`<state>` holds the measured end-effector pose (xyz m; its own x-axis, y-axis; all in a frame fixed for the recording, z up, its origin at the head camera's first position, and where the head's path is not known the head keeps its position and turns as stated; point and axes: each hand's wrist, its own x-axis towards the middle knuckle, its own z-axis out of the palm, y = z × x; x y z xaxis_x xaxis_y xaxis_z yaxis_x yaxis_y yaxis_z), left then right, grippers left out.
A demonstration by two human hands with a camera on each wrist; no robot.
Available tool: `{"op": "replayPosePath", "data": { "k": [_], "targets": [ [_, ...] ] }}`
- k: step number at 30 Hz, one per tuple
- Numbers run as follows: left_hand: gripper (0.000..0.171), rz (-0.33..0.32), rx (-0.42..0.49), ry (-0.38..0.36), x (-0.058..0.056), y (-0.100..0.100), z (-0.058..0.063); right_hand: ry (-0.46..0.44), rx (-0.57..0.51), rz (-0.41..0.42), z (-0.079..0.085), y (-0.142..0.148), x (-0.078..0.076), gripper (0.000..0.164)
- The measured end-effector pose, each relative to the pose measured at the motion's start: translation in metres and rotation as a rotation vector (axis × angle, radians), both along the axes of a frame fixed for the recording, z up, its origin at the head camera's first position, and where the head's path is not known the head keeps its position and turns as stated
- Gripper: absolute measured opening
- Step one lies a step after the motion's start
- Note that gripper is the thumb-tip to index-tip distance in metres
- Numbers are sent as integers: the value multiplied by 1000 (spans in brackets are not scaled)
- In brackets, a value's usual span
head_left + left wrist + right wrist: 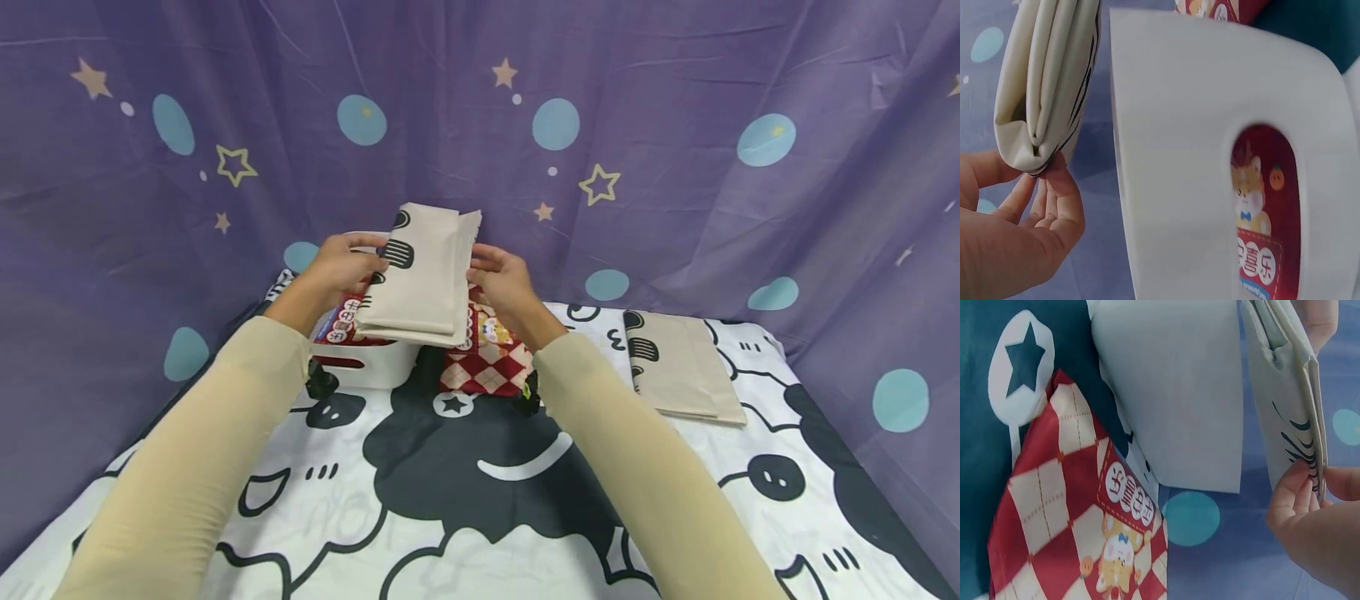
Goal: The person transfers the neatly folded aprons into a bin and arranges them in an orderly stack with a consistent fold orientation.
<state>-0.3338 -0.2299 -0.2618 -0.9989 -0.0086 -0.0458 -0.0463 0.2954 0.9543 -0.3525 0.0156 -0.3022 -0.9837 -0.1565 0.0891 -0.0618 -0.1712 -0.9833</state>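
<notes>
Both hands hold a folded cream bag (423, 271) with black printed marks, raised over the white basket (367, 371). My left hand (341, 267) pinches its left edge between thumb and fingers; in the left wrist view the folded layers of the bag (1054, 81) show end-on. At the opposite edge, my right hand (506, 287) pinches the bag (1285, 419) near a corner. Inside the basket, a red package (1266, 206) with a cartoon dog shows through the handle slot. A red-and-cream argyle package (487, 371) lies beside the basket, below my right hand.
A second folded cream bag (682, 362) with similar black marks lies at the right on the patterned cloth (517, 467) covering the table. Behind everything hangs a purple curtain (465, 75) with stars and blue dots.
</notes>
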Motion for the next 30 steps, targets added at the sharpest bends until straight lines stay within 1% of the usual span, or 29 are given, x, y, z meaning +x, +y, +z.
{"op": "replayPosePath", "data": {
  "k": [3, 9, 12, 16, 23, 30],
  "targets": [
    [51, -1, -6, -4, 0, -7, 0, -1, -16, 15, -1, -6, 1, 48],
    [56, -44, -28, 13, -3, -24, -3, 11, -28, 55, -2, -17, 4, 51],
    [57, -49, -51, 11, -2, -30, -4, 9, -32, 69, -3, -23, 4, 51],
    [57, -29, -79, 12, -2, -37, -3, 4, -59, 79, -5, -30, 3, 53],
    [56, 7, -94, 43, -4, -49, -3, -1, -87, 97, -10, -43, 4, 56],
    [55, 56, -141, 72, -5, -60, -7, 45, -107, 143, -13, -53, 6, 59]
  ]
}}
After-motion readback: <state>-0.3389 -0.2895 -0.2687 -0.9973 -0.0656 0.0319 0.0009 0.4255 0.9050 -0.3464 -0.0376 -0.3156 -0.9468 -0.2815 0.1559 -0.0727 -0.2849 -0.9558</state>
